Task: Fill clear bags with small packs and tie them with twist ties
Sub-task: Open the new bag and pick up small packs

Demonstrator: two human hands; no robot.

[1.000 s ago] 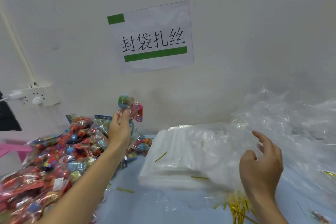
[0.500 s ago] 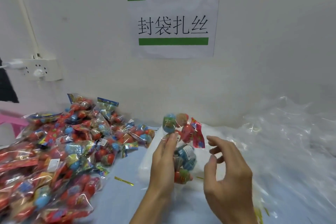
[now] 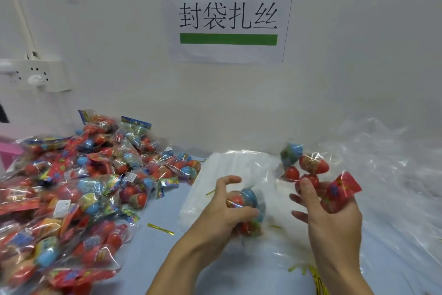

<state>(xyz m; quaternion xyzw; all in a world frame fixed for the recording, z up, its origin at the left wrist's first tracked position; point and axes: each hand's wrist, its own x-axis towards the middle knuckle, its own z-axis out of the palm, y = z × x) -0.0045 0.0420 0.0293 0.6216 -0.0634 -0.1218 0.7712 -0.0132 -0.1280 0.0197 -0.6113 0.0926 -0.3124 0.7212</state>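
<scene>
Blue table; L hand grips one pack; R hand grips another pack.

Soft, even indoor light fills the scene, moderately bright and with no single source showing; shadows under the hands are faint. Small white glints speckle the pile of packs at nine o'clock and the loose clear bags at three o'clock. The left hand is motion-blurred, and wide-angle bending curves the white conduit at ten o'clock.
</scene>
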